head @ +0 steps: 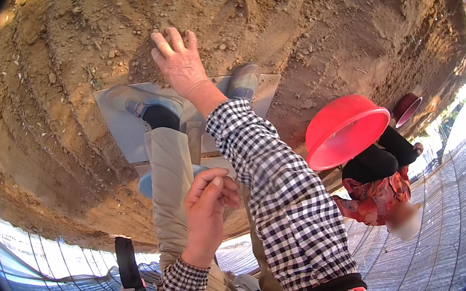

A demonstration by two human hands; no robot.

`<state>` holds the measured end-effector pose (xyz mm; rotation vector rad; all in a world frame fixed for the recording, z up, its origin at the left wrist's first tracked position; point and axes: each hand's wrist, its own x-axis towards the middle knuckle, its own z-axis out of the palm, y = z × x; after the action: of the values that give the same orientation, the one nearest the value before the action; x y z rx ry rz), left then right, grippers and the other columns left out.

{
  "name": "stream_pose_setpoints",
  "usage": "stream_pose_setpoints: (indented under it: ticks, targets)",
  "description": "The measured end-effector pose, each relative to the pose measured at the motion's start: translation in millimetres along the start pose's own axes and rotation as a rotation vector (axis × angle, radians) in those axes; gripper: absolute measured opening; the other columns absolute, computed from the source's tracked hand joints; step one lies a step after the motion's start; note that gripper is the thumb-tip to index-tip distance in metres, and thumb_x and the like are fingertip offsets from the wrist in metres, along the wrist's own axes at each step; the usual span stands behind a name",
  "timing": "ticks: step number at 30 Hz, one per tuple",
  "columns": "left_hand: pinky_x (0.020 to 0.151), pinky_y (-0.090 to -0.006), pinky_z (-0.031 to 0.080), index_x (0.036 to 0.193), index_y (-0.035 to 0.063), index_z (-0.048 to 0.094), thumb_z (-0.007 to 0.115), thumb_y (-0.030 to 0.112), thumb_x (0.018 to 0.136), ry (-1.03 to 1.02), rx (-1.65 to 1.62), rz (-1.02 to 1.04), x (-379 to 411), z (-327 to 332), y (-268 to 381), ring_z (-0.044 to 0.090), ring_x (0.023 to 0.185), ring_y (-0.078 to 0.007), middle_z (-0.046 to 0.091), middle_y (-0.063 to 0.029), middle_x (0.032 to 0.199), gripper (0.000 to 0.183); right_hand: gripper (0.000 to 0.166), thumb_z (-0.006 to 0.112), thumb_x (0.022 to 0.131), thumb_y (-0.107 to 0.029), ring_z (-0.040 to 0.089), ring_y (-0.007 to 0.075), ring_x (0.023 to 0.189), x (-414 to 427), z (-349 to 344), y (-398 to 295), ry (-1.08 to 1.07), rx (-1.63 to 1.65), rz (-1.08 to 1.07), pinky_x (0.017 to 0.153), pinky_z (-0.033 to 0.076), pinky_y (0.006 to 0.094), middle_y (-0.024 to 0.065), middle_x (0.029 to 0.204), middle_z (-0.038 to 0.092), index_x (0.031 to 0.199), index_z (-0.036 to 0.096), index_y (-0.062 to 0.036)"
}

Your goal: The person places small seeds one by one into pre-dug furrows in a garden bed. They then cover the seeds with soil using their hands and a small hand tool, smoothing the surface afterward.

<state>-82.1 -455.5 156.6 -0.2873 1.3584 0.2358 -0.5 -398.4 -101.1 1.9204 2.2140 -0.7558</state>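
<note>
My right hand (178, 65) reaches forward, palm down and fingers spread, over loose brown soil (231, 18). Its fingertips are at or just above the ground; contact is unclear, and nothing shows in its grasp. Nearer my body, my left hand (210, 204) is raised above my lap, thumb against curled fingers. Whether something small is inside those fingers is hidden. Both forearms wear black-and-white checked sleeves (288, 196). My shoes (244, 81) rest on grey flat boards (124, 127). To the right of my right arm is a red plastic basin (343, 133), its opening towards me.
Small whitish bits (16, 60) lie along shallow furrows at left. Part of a blue object (146, 185) shows beside my leg. A person (376, 189) in a red patterned top crouches at right, near a dark red basin (407, 110). Mesh sheeting (439, 205) stretches behind.
</note>
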Motion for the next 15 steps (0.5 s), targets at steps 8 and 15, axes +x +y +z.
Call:
stream_pose_setpoints:
  ticks: [8, 15]
  targets:
    - [0.067, -0.0293, 0.049, 0.112, 0.0043, 0.062, 0.051, 0.016, 0.101, 0.032, 0.105, 0.019, 4, 7, -7, 0.06, 0.076, -0.0145, 0.066, -0.0069, 0.091, 0.019, 0.044, 0.064, 0.081, -0.015, 0.04, 0.0322, 0.131, -150, -2, 126, -0.047, 0.059, 0.219, 0.105, 0.034, 0.0559, 0.0089, 0.138, 0.047, 0.125, 0.06, -0.0156]
    - [0.066, -0.0294, 0.048, 0.112, 0.0051, 0.061, 0.05, 0.017, 0.102, 0.015, 0.195, 0.026, 3, 14, -25, 0.06, 0.075, -0.015, 0.066, -0.0066, 0.09, 0.02, 0.028, 0.066, 0.084, -0.021, 0.056, 0.0269, 0.108, -183, -9, 210, -0.321, 0.04, 0.356, 0.09, 0.045, 0.0451, 0.0091, 0.114, 0.059, 0.112, 0.067, -0.0169]
